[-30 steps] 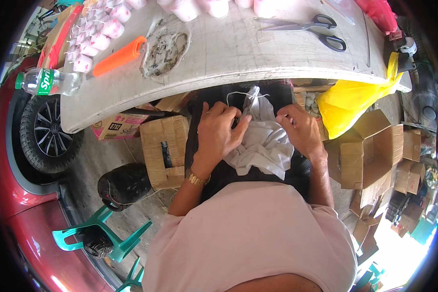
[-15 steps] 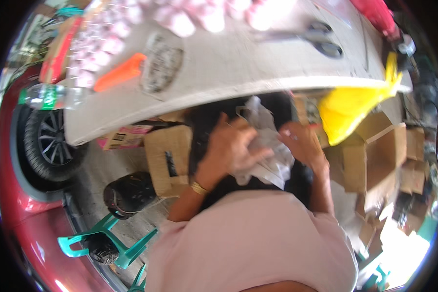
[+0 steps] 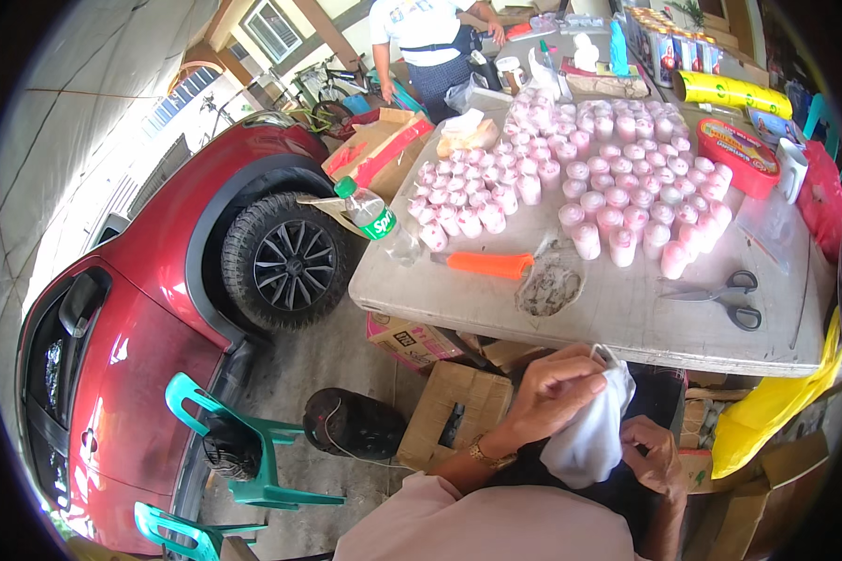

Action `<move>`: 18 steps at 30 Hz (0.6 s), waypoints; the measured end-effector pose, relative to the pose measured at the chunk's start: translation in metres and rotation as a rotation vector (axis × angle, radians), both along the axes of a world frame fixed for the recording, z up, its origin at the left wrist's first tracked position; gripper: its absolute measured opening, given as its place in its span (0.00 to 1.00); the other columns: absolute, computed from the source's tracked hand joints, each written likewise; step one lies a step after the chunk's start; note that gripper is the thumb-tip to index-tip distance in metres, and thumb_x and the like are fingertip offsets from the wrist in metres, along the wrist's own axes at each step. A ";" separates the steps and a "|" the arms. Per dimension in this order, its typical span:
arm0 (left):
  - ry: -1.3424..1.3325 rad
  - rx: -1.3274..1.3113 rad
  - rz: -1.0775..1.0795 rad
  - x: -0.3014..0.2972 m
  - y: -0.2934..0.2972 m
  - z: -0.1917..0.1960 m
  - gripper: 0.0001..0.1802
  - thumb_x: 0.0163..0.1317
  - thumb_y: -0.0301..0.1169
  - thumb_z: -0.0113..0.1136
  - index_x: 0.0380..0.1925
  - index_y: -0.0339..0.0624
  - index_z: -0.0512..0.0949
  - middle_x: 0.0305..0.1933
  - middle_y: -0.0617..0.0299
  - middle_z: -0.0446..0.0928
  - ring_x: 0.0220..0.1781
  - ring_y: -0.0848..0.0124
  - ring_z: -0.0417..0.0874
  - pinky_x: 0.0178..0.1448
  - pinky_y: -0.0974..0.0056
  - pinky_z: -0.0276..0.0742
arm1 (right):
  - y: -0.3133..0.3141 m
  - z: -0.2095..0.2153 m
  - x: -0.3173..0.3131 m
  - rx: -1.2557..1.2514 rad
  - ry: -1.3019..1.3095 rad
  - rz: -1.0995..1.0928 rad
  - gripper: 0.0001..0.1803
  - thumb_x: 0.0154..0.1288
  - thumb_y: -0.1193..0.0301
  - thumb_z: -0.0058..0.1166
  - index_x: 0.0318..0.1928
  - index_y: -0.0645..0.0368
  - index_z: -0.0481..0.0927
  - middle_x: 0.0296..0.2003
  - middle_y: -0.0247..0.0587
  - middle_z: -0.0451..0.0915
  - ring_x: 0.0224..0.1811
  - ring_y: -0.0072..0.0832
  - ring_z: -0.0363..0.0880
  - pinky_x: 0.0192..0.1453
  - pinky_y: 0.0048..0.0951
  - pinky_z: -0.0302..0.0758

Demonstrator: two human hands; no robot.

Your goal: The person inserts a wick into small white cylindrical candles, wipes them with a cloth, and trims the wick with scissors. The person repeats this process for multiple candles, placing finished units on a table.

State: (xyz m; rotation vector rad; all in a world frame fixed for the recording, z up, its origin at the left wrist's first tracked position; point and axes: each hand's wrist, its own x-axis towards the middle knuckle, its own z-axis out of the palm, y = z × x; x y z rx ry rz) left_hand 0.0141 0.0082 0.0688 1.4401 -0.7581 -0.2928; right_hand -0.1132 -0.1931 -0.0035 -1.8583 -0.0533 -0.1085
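Note:
Above my lap, my left hand [image 3: 554, 396] pinches the top of a limp, whitish plastic bag [image 3: 585, 439], and the bag hangs down from the fingers. A small clear loop sticks up at its top edge. Close to the bag's right side is my right hand [image 3: 660, 456], its fingers curled inward; whether they grip the bag's edge or something small is hidden. Just beyond my hands, on the table [image 3: 617, 323], lie scissors [image 3: 716, 297] with dark handles and an orange-handled tool [image 3: 486, 265]. Many small pink-filled, tied bags [image 3: 617, 196] stand packed together behind them.
A green-capped bottle [image 3: 376, 217] rests at the table's left edge. A yellow bag [image 3: 767, 421] hangs at the right edge. Cardboard boxes [image 3: 454, 411], a dark round container [image 3: 354, 423] and green chairs [image 3: 267, 467] surround me. A red car [image 3: 150, 374] stands left. Another person [image 3: 426, 47] is across the table.
My view has swung up and left, showing more of the table and the car. The whitish bag, earlier spread between both moving hands, now hangs from my left fingers.

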 end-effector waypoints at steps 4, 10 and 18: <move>-0.007 -0.189 0.087 0.000 0.006 0.019 0.10 0.68 0.30 0.58 0.35 0.31 0.81 0.33 0.65 0.73 0.33 0.79 0.69 0.37 0.72 0.64 | -0.008 0.019 0.003 0.166 -0.138 -0.024 0.03 0.61 0.78 0.56 0.36 0.63 0.78 0.34 0.36 0.79 0.35 0.24 0.77 0.41 0.27 0.74; -0.034 -0.293 0.059 0.004 0.003 0.025 0.11 0.68 0.30 0.58 0.35 0.30 0.81 0.33 0.63 0.73 0.36 0.78 0.70 0.43 0.71 0.66 | -0.001 0.027 0.011 0.301 0.093 0.026 0.11 0.65 0.67 0.62 0.38 0.64 0.80 0.32 0.31 0.78 0.35 0.20 0.74 0.42 0.23 0.71; -0.128 -0.290 0.196 0.019 0.014 0.032 0.10 0.66 0.27 0.59 0.32 0.28 0.79 0.33 0.59 0.74 0.37 0.74 0.73 0.57 0.63 0.71 | -0.018 0.060 0.013 -0.012 -0.358 -0.324 0.16 0.67 0.61 0.57 0.30 0.62 0.77 0.29 0.39 0.77 0.33 0.28 0.74 0.38 0.30 0.69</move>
